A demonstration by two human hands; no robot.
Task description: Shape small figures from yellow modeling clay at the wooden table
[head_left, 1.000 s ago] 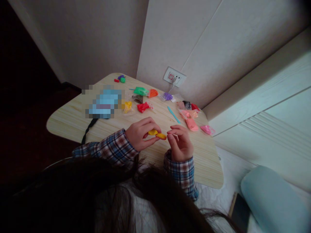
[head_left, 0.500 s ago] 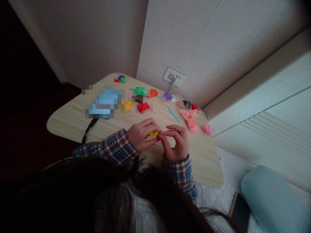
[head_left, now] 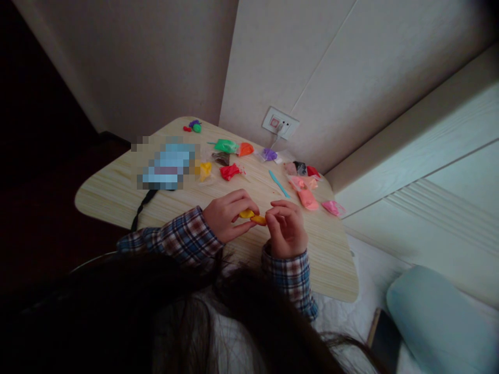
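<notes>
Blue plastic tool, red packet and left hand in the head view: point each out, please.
Blue tool point(head_left: 278, 184): head view, middle of its shaft.
Red packet point(head_left: 230, 172): head view, its red middle.
Left hand point(head_left: 227, 213): head view, back of the hand.

Yellow piece point(head_left: 258, 220); sleeves point(head_left: 191, 236) plaid blue, brown, white.

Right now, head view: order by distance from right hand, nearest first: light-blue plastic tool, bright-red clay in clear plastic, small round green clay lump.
From the right hand:
1. Light-blue plastic tool, just beyond the hand.
2. Bright-red clay in clear plastic, farther left.
3. Small round green clay lump, farthest left.
</notes>
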